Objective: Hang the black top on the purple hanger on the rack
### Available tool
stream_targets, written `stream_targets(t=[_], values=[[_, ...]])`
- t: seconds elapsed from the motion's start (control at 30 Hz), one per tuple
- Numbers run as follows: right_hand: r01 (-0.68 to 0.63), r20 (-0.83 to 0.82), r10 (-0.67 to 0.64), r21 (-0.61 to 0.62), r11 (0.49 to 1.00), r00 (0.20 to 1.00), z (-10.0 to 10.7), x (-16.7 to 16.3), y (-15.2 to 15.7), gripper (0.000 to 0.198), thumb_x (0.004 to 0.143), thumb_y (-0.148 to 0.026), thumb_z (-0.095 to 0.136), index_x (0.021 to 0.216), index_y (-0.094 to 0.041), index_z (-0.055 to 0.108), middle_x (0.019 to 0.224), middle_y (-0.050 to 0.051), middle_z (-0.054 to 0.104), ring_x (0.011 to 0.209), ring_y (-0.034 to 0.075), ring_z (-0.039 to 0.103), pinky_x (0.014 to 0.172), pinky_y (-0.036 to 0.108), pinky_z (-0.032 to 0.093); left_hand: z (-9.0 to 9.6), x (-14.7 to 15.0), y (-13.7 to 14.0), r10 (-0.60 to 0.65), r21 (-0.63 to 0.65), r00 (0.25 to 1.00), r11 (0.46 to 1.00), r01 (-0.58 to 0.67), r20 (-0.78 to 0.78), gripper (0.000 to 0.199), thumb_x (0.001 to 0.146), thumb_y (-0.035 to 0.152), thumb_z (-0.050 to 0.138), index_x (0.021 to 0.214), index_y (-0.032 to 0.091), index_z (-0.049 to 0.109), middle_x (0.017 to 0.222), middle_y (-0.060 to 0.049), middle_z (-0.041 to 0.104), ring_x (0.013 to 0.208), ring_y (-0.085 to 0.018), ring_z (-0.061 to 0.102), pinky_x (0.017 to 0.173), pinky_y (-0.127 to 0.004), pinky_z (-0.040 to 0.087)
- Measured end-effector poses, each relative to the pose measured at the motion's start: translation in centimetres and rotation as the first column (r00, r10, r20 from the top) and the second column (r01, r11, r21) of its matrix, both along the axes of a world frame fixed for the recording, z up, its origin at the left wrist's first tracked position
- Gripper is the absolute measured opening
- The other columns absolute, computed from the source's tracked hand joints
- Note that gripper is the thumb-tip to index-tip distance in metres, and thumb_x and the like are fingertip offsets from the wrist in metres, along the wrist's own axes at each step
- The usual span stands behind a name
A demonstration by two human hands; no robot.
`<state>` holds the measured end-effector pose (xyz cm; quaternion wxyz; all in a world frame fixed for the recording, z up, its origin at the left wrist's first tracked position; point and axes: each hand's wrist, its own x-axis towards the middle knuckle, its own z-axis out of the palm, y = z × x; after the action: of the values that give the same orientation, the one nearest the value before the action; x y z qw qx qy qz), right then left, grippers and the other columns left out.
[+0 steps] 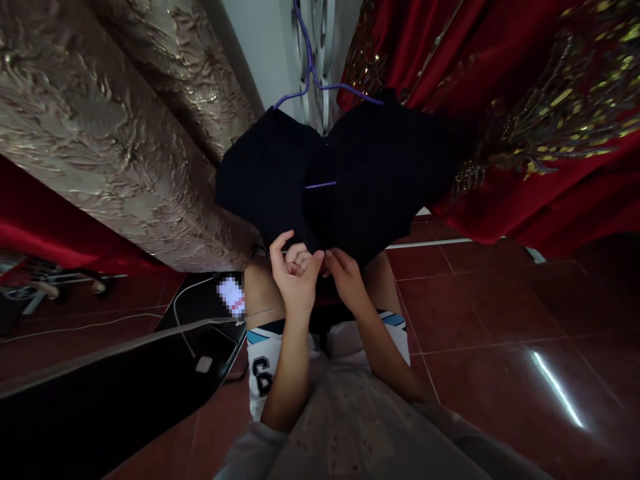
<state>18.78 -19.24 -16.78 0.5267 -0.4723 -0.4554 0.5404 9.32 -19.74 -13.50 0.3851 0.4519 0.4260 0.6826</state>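
Note:
A dark navy garment [380, 173] hangs by its shoulders from a purple wire hanger [311, 67]. Its front is parted, and the hanger's lower bar shows through the gap. At the bottom of that gap, above my lap, my left hand [296, 267] pinches the garment's edge between thumb and fingers, with the index finger raised. Close beside it on the right, my right hand [344, 272] pinches the same edge. The fingertips nearly meet. Any small fastener between them is too dark to make out.
Red drapery with gold sequins [565, 113] hangs on the right, and beige embossed fabric [115, 127] on the left. Beside my left leg a black surface [150, 373] holds a lit phone [231, 295] and a white cable with a plug [203, 364]. Red tiles [480, 307] cover the floor.

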Motion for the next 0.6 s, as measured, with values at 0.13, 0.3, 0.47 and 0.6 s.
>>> stream_targets(t=[0.13,0.3,0.47,0.6], values=[[0.094,-0.183,-0.1,-0.042,0.995,0.978,0.1,-0.9,-0.5,0.031,0.089,-0.051,0.065,0.08,-0.021,0.061,0.074,0.0,0.061,0.069,0.015,0.057,0.064,0.027,0.048,-0.8,0.0,-0.4,-0.004,-0.029,0.999,1.0,0.006,0.053,0.045,0.083,0.025,0.078,0.121,0.032,0.054,0.09,0.0,0.061,0.064,-0.011,0.06,0.057,-0.023,0.053],[0.167,-0.248,-0.175,-0.052,0.985,0.953,0.1,-1.2,-1.2,0.037,0.087,-0.043,0.069,0.064,-0.019,0.052,0.059,-0.003,0.05,0.055,0.009,0.042,0.055,0.023,0.035,-3.3,-1.1,-0.1,-0.071,-0.018,0.997,0.997,0.071,-0.021,0.031,0.089,0.021,0.071,0.117,0.027,0.061,0.116,-0.007,0.068,0.111,-0.018,0.068,0.097,-0.032,0.056],[0.002,-0.122,-0.012,-0.078,0.997,0.992,0.6,-0.3,-1.2,0.035,0.085,-0.048,0.07,0.067,-0.019,0.06,0.049,-0.004,0.049,0.045,0.009,0.04,0.046,0.023,0.03,-5.5,-1.6,0.5,-0.191,-0.122,0.968,0.977,0.173,-0.162,0.011,0.091,0.025,0.068,0.1,0.022,0.063,0.087,-0.003,0.066,0.086,-0.017,0.068,0.08,-0.03,0.057],[-0.013,-0.061,0.01,-0.052,0.999,0.998,2.6,0.6,0.2,0.03,0.086,-0.044,0.069,0.072,-0.018,0.067,0.05,-0.003,0.053,0.042,0.008,0.04,0.042,0.023,0.026,-6.2,-0.3,1.0,-0.115,-0.069,0.979,0.992,0.104,-0.17,0.013,0.097,0.026,0.062,0.087,0.021,0.056,0.076,0.0,0.056,0.072,-0.014,0.057,0.068,-0.026,0.049]])
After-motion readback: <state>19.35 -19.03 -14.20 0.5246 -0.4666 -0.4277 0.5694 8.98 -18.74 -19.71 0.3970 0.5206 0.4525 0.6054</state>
